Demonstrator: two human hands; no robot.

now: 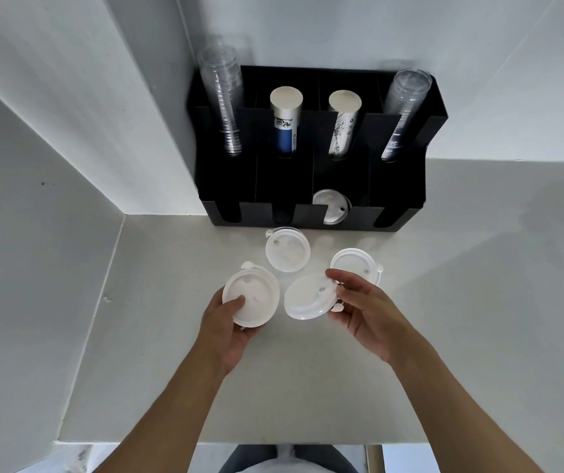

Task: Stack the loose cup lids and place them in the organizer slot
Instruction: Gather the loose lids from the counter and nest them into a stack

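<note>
My left hand (pixel 227 331) holds a white cup lid (pixel 251 297) above the counter, thumb on its top. A second white lid (pixel 306 298), tilted, is held at its right rim by my right hand (pixel 359 308). Two more white lids lie loose on the counter: one (pixel 287 249) just in front of the organizer, another (pixel 352 264) partly behind my right fingers. The black organizer (pixel 400 186) stands at the back against the wall. Its third front slot from the left holds a lid (pixel 330 204).
The organizer's back slots hold two stacks of clear plastic cups (pixel 221 97) (pixel 402 110) and two stacks of paper cups (pixel 285 121) (pixel 342 124). A white wall (pixel 52 199) rises on the left. The counter's near edge (pixel 273 442) runs below my forearms.
</note>
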